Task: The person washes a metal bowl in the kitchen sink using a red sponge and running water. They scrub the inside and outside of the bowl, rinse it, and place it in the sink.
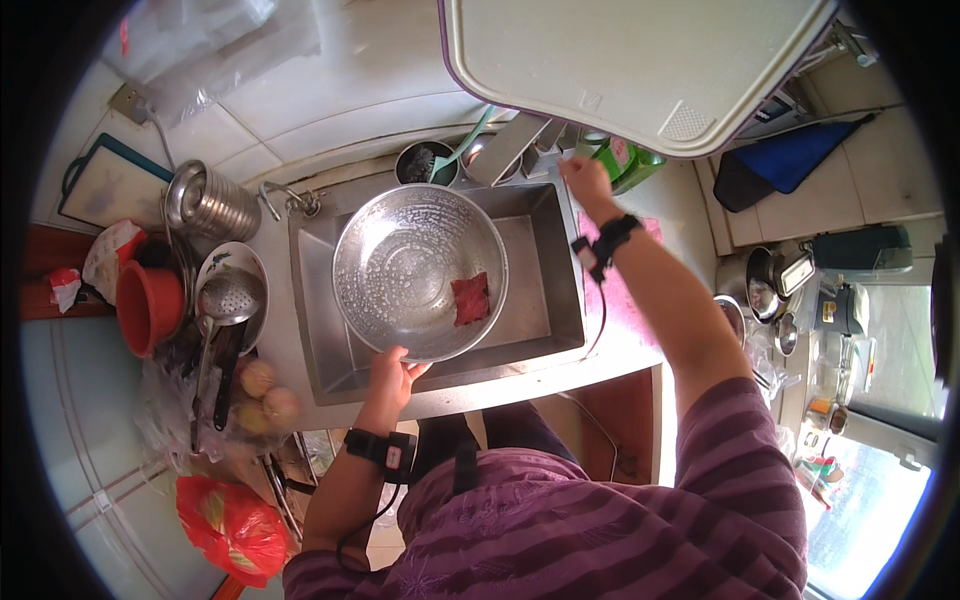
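Note:
A wet, shiny metal basin [400, 250] rests tilted over the left part of the sink [540, 260], with droplets or suds across its inside. Its near rim is gripped by my left hand [388, 385], thumb showing at the edge. Inside the basin, toward the right, lies a dark red scouring pad or cloth [470, 298]. My right hand [588, 188] is raised behind the sink's far right corner, beside green bottles [625, 162]. Its fingers are curled closed; what they may hold, if anything, I cannot make out.
A tap [297, 200] stands at the back left, near a stacked steel pot [205, 202]. A skimmer [228, 298], a red bowl [150, 305] and peaches [265, 395] crowd the left. Overhead juts a large pale panel [630, 60]. A pink cloth [625, 300] lies right of the sink.

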`<state>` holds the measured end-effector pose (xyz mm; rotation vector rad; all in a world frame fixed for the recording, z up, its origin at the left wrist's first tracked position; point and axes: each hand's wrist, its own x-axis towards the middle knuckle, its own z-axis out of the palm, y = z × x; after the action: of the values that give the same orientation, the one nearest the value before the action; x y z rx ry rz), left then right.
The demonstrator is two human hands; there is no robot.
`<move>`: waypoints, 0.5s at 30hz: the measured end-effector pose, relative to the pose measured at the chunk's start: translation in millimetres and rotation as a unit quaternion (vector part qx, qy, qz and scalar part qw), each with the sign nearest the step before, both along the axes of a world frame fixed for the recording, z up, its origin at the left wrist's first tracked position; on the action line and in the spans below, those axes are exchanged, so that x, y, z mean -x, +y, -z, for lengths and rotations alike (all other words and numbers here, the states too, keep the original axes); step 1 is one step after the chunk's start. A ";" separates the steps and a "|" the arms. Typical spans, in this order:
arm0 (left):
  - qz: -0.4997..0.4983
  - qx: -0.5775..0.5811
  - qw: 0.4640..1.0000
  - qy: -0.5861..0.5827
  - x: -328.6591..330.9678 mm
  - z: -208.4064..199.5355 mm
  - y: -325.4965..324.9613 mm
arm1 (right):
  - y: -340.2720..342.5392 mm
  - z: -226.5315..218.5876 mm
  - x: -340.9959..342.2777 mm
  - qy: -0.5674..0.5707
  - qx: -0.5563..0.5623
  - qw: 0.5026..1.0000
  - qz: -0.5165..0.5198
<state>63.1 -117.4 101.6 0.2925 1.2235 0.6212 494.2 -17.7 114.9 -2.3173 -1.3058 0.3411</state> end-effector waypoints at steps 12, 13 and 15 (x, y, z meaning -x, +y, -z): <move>-0.031 -0.020 0.999 -0.008 -15.3 2.7 -13.7 | 84.1 29.4 -106.1 0.101 0.006 0.995 0.000; -0.034 -0.020 0.999 0.003 -16.9 1.9 -14.6 | 83.5 30.1 -107.3 0.102 0.009 0.995 -0.003; -0.044 -0.019 0.999 0.018 -18.7 4.6 -15.2 | 85.2 29.7 -109.6 0.104 0.014 0.994 -0.008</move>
<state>81.7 -132.6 97.0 0.2835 1.2651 0.7183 603.8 67.4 85.2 -2.2264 -1.2255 0.5931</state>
